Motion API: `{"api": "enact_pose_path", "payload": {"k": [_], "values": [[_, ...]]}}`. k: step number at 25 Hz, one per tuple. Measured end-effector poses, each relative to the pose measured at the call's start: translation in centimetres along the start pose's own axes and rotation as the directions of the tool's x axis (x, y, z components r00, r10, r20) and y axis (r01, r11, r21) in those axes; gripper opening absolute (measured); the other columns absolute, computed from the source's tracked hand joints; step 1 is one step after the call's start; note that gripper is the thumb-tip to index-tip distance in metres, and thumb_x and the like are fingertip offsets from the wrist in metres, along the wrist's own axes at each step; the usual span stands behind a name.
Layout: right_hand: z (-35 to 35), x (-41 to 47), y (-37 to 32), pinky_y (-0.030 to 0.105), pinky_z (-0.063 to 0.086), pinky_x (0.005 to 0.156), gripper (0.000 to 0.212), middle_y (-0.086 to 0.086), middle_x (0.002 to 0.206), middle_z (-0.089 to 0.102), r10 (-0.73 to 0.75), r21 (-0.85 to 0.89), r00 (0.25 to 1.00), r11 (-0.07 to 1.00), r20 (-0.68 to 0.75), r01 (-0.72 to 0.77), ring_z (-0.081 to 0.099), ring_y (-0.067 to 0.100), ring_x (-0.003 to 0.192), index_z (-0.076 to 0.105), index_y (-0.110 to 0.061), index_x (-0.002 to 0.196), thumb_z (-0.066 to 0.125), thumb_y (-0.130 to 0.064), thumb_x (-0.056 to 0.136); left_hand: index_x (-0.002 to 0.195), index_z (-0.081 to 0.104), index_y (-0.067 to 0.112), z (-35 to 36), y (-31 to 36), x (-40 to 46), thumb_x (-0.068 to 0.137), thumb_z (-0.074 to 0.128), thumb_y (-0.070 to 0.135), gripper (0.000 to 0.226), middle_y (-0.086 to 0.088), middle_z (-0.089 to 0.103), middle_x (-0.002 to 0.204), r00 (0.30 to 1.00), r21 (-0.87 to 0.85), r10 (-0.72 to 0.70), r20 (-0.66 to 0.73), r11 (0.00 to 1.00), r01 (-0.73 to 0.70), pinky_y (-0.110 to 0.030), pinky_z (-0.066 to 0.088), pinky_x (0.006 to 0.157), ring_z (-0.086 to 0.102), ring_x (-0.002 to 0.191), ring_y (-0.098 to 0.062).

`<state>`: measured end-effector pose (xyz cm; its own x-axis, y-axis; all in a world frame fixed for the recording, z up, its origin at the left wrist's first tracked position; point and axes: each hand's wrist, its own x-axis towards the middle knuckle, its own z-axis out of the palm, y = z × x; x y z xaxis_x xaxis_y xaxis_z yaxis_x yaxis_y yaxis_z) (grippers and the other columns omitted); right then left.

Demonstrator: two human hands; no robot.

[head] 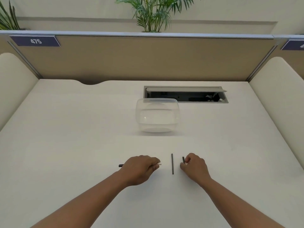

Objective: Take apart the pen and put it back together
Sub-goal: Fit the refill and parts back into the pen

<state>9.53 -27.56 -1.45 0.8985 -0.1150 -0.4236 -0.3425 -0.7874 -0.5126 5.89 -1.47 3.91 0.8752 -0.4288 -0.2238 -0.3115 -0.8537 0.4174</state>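
My left hand (141,165) is closed over a pen barrel lying crosswise on the white desk; its dark end (120,165) sticks out to the left and a white end (159,164) to the right. A thin dark refill (172,164) lies alone between my hands, pointing away from me. My right hand (195,167) pinches a short dark pen piece (183,160) at the desk surface, with a small white bit showing at the fingertips. How much of each part is hidden under the fingers is unclear.
A clear plastic container (157,115) stands farther back at the centre. Behind it is an open cable tray (185,94) set into the desk. Partition walls with plants above enclose the desk on three sides.
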Motion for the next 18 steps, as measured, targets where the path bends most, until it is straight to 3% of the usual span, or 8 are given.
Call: {"api": "enact_pose_path", "payload": {"k": [6,8,10,13,16,18], "values": [[-0.2,0.1,0.0,0.033,0.051,0.063,0.034,0.001,0.078,0.065,0.006,0.04,0.999,0.999,0.035,-0.007,0.063,0.019,0.071,0.052,-0.024,0.098,0.072,-0.042,0.078,0.1,0.053,0.025,0.3,-0.5,0.1,0.104,0.027,0.049,0.036,0.003,0.06,0.083,1.0,-0.011,-0.01,-0.008,1.0,0.01,-0.042,0.052,0.072,0.052,0.079,-0.019],[-0.5,-0.2,-0.1,0.035,0.051,0.062,0.042,-0.001,0.075,0.065,-0.009,-0.039,0.999,0.999,0.038,0.011,0.063,0.019,0.07,0.049,-0.026,0.109,0.069,-0.047,0.078,0.106,0.055,0.028,-0.1,-0.2,0.1,0.104,0.028,0.048,0.034,0.004,0.063,0.089,1.0,-0.03,-0.023,0.006,0.999,0.023,-0.04,0.051,0.074,0.055,0.084,-0.019],[-0.5,-0.7,-0.5,0.033,0.045,0.055,0.053,-0.006,0.075,0.063,-0.041,-0.164,0.999,0.986,0.011,0.043,0.063,0.02,0.072,0.044,-0.03,0.124,0.065,-0.051,0.079,0.1,0.055,0.031,-0.5,0.2,0.0,0.105,0.031,0.045,0.028,0.01,0.062,0.084,0.999,-0.092,-0.04,0.017,0.995,0.041,-0.036,0.047,0.068,0.053,0.079,-0.011],[-0.6,-1.7,-1.3,0.03,0.042,0.056,0.061,-0.012,0.075,0.059,-0.149,-0.236,0.988,0.962,-0.026,0.139,0.061,0.018,0.074,0.036,-0.035,0.139,0.06,-0.046,0.084,0.082,0.05,0.031,-1.2,0.6,-0.1,0.105,0.035,0.035,0.028,0.012,0.047,0.065,0.988,-0.275,-0.129,0.082,0.95,0.146,-0.031,0.033,0.057,0.04,0.06,-0.008],[-0.6,-2.8,-2.5,0.029,0.045,0.064,0.054,-0.016,0.078,0.052,-0.325,-0.205,0.945,0.927,-0.022,0.314,0.057,0.013,0.076,0.043,-0.035,0.141,0.061,-0.037,0.09,0.075,0.04,0.014,-1.9,1.1,-0.1,0.1,0.035,0.016,0.026,0.002,0.04,0.068,0.967,-0.463,-0.177,0.185,0.852,0.245,-0.033,0.029,0.06,0.03,0.06,-0.017],[-0.3,-3.8,-3.7,0.026,0.045,0.068,0.047,-0.017,0.088,0.052,-0.474,-0.181,0.88,0.869,-0.041,0.46,0.058,0.011,0.083,0.053,-0.033,0.137,0.063,-0.031,0.091,0.075,0.041,0.007,-2.4,1.4,-0.2,0.094,0.035,0.008,0.02,-0.003,0.042,0.071,0.957,-0.474,-0.197,0.211,0.836,0.276,-0.032,0.03,0.06,0.032,0.061,-0.019]]}}
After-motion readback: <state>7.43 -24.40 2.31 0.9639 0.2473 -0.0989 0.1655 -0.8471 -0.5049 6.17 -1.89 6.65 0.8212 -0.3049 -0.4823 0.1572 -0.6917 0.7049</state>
